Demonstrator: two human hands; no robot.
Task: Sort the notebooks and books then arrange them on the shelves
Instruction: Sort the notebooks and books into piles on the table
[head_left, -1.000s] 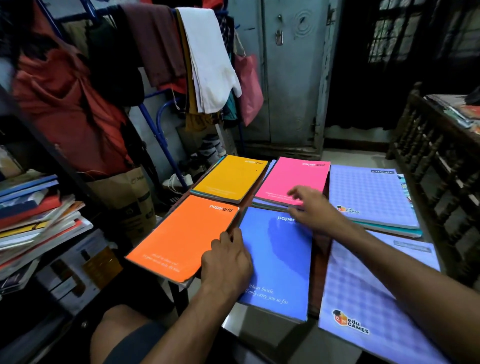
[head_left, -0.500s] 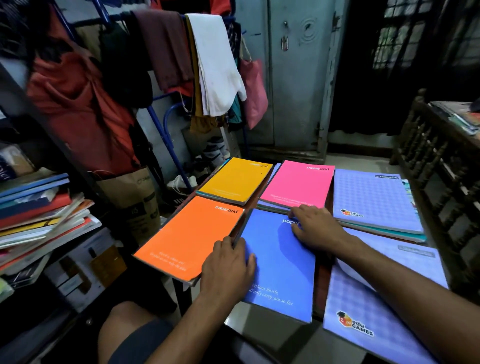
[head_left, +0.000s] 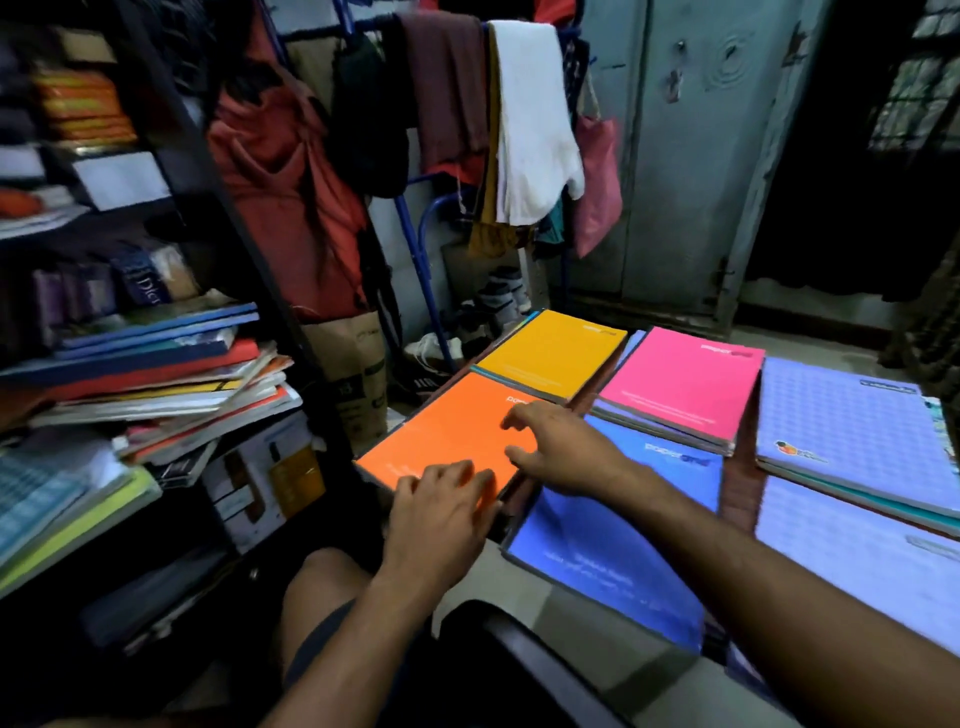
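Head view: both hands lying flat, fingers spread, left hand and right hand pressing orange notebook; sorted piles lying beyond on bench; shelving onto shelves not yet begun.

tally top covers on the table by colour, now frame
Orange notebook: 1
Yellow notebook: 1
Pink notebook: 1
Blue notebook: 1
Lavender checked notebooks: 2
Total: 6 top covers; more lie under some, count unclear.
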